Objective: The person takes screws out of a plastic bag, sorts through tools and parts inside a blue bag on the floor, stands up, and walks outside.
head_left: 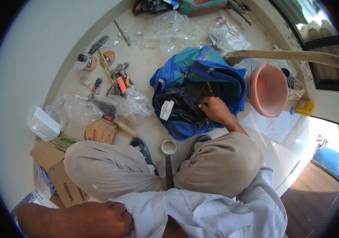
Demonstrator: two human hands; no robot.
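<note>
A blue and teal duffel bag [179,65] lies unzipped on the floor before my knees. My right hand [217,109] reaches over its near edge, fingers curled down and thumb showing. A thin orange-brown item [208,88] sticks up just beyond those fingers; whether they grip it I cannot make out. Black plastic [183,99] fills the bag's middle, with a crumpled white piece [166,110] on top. At the lower left, my left hand [118,216] is closed against my shirt, and what it holds, if anything, is hidden.
Left of the bag lie a pink-handled tool [121,85], a wire brush [99,44], a bottle [86,62] and clear plastic [133,105]. Cardboard boxes [64,174] stand beside my left knee. A reddish bucket [270,91] is at right. Between my feet sits a white cup [169,146].
</note>
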